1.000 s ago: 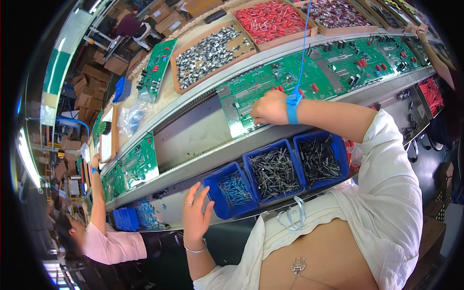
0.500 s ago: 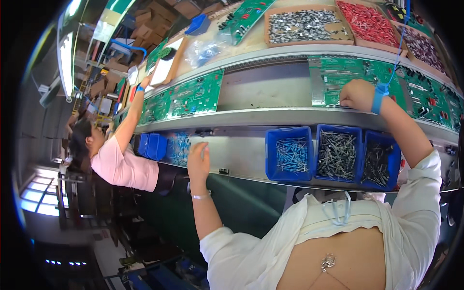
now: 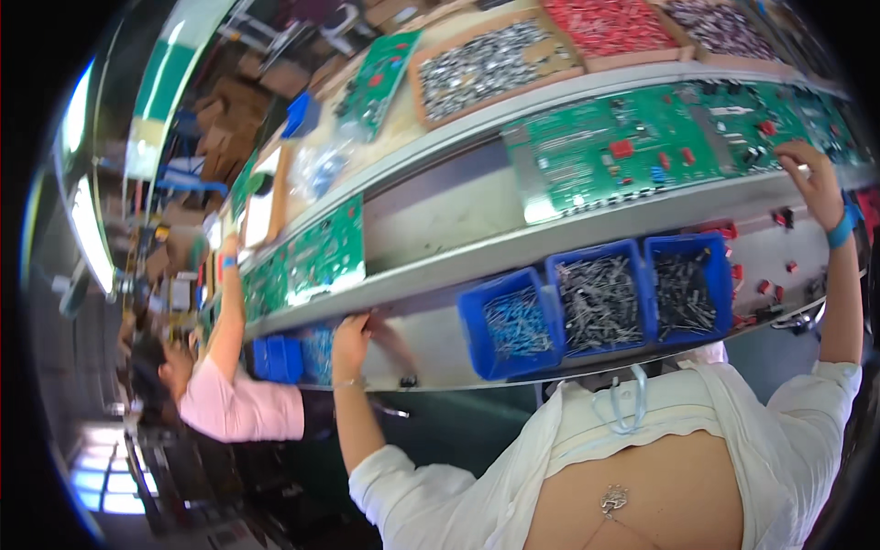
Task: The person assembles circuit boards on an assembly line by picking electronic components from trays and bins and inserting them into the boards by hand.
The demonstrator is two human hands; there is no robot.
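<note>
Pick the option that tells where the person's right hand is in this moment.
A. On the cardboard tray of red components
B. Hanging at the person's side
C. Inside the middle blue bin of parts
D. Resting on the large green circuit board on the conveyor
D. The right hand, a blue wrist strap just below it, lies on the near edge of the large green circuit board, well above the blue bins.

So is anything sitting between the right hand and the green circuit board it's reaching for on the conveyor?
Nothing visible does. The right hand already rests on the right end of the green circuit board, with no object between them. The left hand is far off, at the conveyor's front rail.
</note>
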